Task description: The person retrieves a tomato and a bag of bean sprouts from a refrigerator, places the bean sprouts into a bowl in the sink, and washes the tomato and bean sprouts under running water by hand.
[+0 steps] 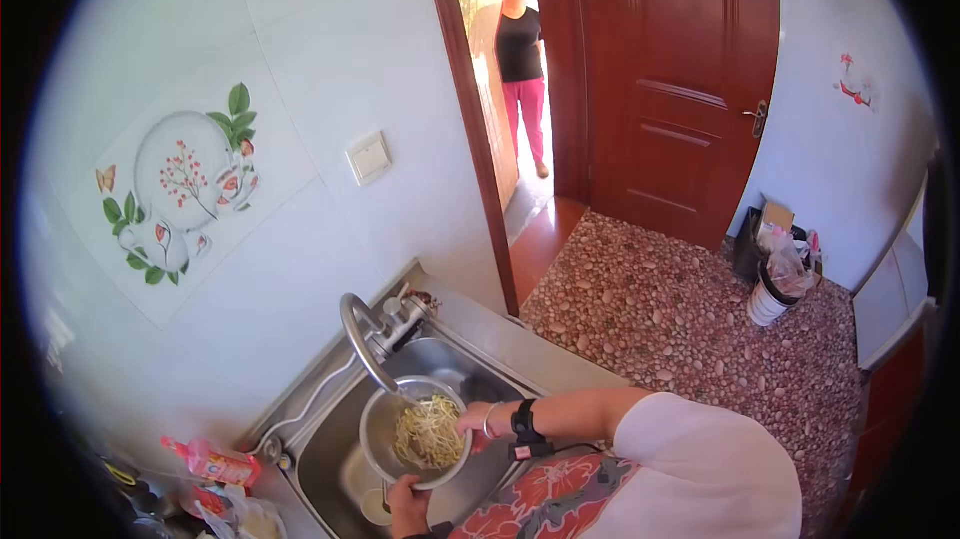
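A round metal bowl (378, 429) is held over the sink (325, 464), under the faucet (352, 314). Pale yellow bean sprouts (430, 431) lie in it, mostly toward its right side. My left hand (406, 503) grips the near rim, fingers closed on the edge. At the right rim is my right hand (476, 422), closed on the edge beside the sprouts; its fingertips are partly hidden. Whether water runs from the spout I cannot tell. Below the bowl, a small pale round container (376, 507) sits in the sink, partly covered by the bowl and my left hand.
Left of the sink are a pink-red package (215, 461) and plastic bags (240, 514). A counter strip (500, 324) borders the sink's far right. Beyond lie the pebble-patterned floor (650, 309), a bin (770, 299) and an open red door (680, 79). A person (520, 59) stands outside the doorway.
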A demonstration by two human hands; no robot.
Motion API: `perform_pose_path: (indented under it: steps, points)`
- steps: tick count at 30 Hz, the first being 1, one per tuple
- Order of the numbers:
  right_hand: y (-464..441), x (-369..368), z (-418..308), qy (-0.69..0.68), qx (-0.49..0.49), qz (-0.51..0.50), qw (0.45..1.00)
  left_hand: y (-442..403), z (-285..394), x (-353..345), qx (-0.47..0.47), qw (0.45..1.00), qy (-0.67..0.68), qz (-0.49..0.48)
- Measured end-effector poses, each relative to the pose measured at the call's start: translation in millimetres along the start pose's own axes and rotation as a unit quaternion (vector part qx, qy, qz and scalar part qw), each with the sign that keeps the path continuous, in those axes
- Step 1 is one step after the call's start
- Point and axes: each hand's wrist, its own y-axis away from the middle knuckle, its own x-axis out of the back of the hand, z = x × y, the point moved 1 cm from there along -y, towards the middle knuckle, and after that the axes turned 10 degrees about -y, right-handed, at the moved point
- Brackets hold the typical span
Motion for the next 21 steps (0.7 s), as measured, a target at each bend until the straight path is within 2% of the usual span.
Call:
perform_pose_path:
  steps: [1,4,6,8,9,11,12,13,14,15,16,17,18,19,21]
  points:
    - [4.6,-4.8,-1.1,-0.007,0.021,0.005,1.000,6.3,-3.4,-1.1,-0.041,0.998,-0.042,0.016]
    - [20.9,-16.3,-12.7,0.017,0.044,0.041,0.998,21.7,-5.1,-10.7,-0.088,0.995,0.016,0.034]
    - [13.5,-21.9,-10.4,0.036,0.058,0.053,0.996,20.8,-13.7,1.0,-0.079,0.993,0.087,0.015]
    - [8.0,-29.4,-12.8,0.089,0.111,0.032,0.989,20.7,-15.7,4.4,-0.078,0.987,0.136,-0.026]
    - [11.3,-30.5,-10.6,0.117,0.128,0.018,0.985,24.6,-12.0,-8.8,-0.079,0.984,0.153,-0.053]
    - [52.5,-44.2,-27.9,0.062,0.228,-0.082,0.968,50.0,-4.5,-33.2,-0.103,0.974,0.188,-0.073]
    - [50.6,-39.3,-30.1,0.064,0.218,-0.144,0.963,57.4,0.6,-47.0,-0.168,0.963,0.169,-0.122]
    - [32.5,-37.0,-24.2,0.053,0.222,-0.156,0.961,60.8,6.2,-52.7,-0.145,0.961,0.197,-0.133]
    - [46.8,-46.1,-34.7,0.145,0.195,-0.103,0.964,61.2,-3.3,-42.7,-0.204,0.974,0.048,-0.087]
    - [54.4,-61.7,-39.8,0.121,0.175,-0.061,0.975,55.4,-4.2,-37.7,-0.159,0.975,0.129,-0.082]
    - [37.5,-61.6,-37.5,0.156,0.164,-0.035,0.973,46.8,-7.8,-29.1,-0.117,0.968,0.213,-0.071]
    - [58.3,-76.7,-48.8,0.231,0.137,0.016,0.963,37.3,-16.1,-16.4,-0.080,0.965,0.250,-0.024]
    - [40.2,-71.3,-42.1,0.225,0.170,-0.008,0.959,38.8,-10.2,-23.9,-0.023,0.951,0.299,0.080]
    - [22.5,-68.4,-36.6,0.213,0.208,-0.027,0.954,40.7,-4.2,-26.9,-0.012,0.947,0.304,0.102]
    - [19.2,-69.3,-36.7,0.197,0.211,-0.049,0.956,48.9,-4.3,-31.9,0.001,0.949,0.295,0.116]
